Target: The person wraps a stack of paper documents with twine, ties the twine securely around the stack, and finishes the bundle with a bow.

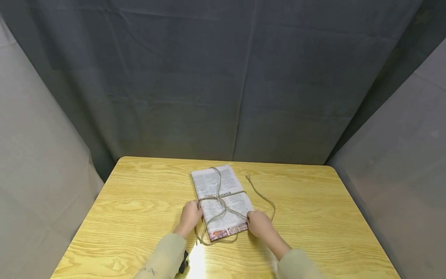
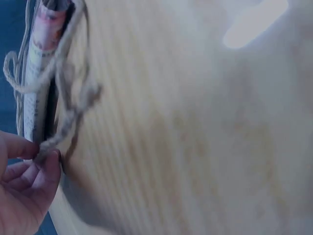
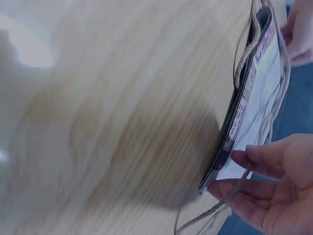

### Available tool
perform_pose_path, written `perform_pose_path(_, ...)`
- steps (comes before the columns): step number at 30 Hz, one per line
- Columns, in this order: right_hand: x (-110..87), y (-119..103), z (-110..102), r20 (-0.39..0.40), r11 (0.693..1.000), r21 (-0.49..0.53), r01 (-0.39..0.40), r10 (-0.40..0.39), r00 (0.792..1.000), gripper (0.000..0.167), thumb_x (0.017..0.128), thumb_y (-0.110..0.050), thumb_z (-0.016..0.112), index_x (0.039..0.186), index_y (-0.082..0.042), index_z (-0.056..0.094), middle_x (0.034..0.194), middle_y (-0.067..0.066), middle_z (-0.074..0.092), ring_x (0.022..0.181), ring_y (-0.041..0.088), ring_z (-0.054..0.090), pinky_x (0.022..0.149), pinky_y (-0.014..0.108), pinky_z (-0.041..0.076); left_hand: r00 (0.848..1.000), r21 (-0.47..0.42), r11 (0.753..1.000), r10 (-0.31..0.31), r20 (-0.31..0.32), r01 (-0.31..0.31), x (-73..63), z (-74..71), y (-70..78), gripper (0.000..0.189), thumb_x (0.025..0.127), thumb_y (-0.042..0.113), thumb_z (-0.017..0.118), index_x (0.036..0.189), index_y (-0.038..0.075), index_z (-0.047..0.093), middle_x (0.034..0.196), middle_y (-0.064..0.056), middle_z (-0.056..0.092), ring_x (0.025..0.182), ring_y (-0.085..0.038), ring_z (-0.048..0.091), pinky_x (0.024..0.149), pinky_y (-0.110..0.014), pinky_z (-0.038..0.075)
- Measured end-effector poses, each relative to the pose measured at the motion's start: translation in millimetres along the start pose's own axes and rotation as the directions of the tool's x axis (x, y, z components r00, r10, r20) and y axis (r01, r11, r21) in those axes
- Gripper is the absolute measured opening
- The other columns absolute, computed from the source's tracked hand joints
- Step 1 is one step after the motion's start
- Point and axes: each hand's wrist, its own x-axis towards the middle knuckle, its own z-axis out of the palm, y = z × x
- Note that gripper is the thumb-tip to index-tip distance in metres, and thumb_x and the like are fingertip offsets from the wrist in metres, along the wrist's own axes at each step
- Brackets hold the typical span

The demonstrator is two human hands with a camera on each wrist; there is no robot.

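A folded stack of newspaper (image 1: 205, 182) lies slightly turned on the table, its printed coloured strip toward the near edge. Twine (image 1: 219, 182) runs lengthwise and across it, crossing near the middle of the top. At the stack's left edge my left hand (image 1: 190, 215) pinches a length of the twine between thumb and fingers; a frayed, knotted-looking piece (image 2: 73, 115) hangs beyond that grip in the left wrist view. My right hand (image 1: 259, 224) holds another stretch between thumb and fingers at the right edge, fingertips right at the newspaper's corner (image 3: 208, 183).
A loose tail of twine (image 1: 262, 195) curves over the wooden table (image 1: 313, 217) right of the stack. Another loop (image 1: 223, 241) lies at its near edge. Dark cloth (image 1: 181, 85) hangs behind the table, pale cloth (image 1: 38, 155) at the sides.
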Motion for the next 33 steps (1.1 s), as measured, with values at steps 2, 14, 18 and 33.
perform_pose_path(2, -2.7, -7.4, 2.1, -0.012, 1.000, -0.012, -0.002, 0.001, 1.000, 0.022, 0.081, -0.011, 0.067, 0.062, -0.007, 0.056, 0.055, 0.003, 0.054, 0.049, 0.017, 0.050, 0.044, 0.032, 0.039, 1.000, 0.007, 1.000, 0.008, 0.012, -0.008, 5.6, -2.9, -3.1, 0.033, 0.080, -0.004, 0.053, 0.056, 0.010, 0.035, 0.051, 0.002, 0.027, 0.044, -0.011, 0.027, 0.039, -0.021, 0.023)
perform_pose_path(14, -7.0, -20.1, -6.3, 0.001, 0.999, -0.004, -0.035, 0.035, 0.999, 0.018, 0.082, -0.013, 0.065, 0.066, -0.009, 0.059, 0.059, 0.002, 0.056, 0.051, 0.016, 0.050, 0.043, 0.031, 0.039, 0.997, 0.039, 0.998, 0.037, 0.067, -0.040, 17.9, -8.9, -13.8, 0.008, 0.083, -0.002, 0.056, 0.078, -0.002, 0.062, 0.071, -0.010, 0.060, 0.060, -0.019, 0.053, 0.049, -0.028, 0.043)
perform_pose_path(18, 2.2, -4.9, -12.6, 0.051, 0.989, 0.109, -0.095, 0.090, 0.995, 0.012, 0.085, -0.013, 0.063, 0.074, -0.008, 0.064, 0.063, 0.000, 0.057, 0.052, 0.012, 0.046, 0.044, 0.027, 0.037, 0.996, 0.013, 0.999, 0.050, 0.070, -0.051, 18.0, -11.1, -20.0, 0.011, 0.085, -0.003, 0.057, 0.092, -0.004, 0.066, 0.086, -0.015, 0.066, 0.078, -0.026, 0.062, 0.064, -0.033, 0.053)
perform_pose_path(33, 44.0, 53.0, -3.0, -0.019, 0.851, 0.510, -0.130, 0.162, 0.987, 0.012, 0.089, -0.012, 0.059, 0.090, -0.002, 0.065, 0.059, 0.002, 0.050, 0.046, 0.011, 0.044, 0.044, 0.024, 0.036, 0.999, -0.158, 0.987, 0.016, 0.040, -0.010, 17.1, -16.3, -29.9, 0.014, 0.089, 0.010, 0.059, 0.093, -0.002, 0.067, 0.084, -0.012, 0.066, 0.067, -0.015, 0.057, 0.055, -0.027, 0.048)
